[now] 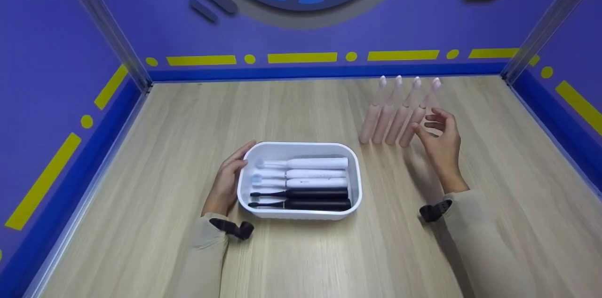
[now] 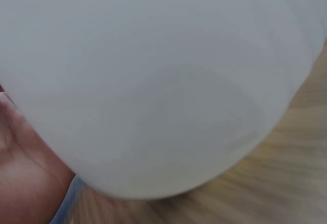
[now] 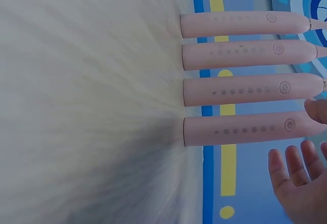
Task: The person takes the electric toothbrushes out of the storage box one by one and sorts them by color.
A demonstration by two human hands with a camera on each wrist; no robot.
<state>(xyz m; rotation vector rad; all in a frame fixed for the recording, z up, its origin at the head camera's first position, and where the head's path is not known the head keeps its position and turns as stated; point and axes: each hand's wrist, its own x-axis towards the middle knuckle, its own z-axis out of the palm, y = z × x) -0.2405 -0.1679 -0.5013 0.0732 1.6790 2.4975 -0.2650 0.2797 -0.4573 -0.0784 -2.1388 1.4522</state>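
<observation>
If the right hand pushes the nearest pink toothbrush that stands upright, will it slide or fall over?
It would probably tip: the pink toothbrush is tall and slim and stands on a small flat base. It may knock its neighbours over, since the four stand close in a row. The smooth body looks rigid and somewhat slippery, so the right hand likely needs a firm hold.

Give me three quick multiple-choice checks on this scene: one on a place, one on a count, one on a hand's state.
1. Where do the pink toothbrushes stand?
A. in the tray
B. upright on the table, behind and to the right of the tray
C. in the left hand

2. How many toothbrushes lie in the white tray?
A. three
B. five
C. seven

3. The right hand is:
A. open beside the pink row
B. clenched on a black brush
C. resting in the tray

Key: 1 B, four stand in a row on the wood. 2 B, three white, two black. 3 A, fingers loose, holding nothing.
</observation>
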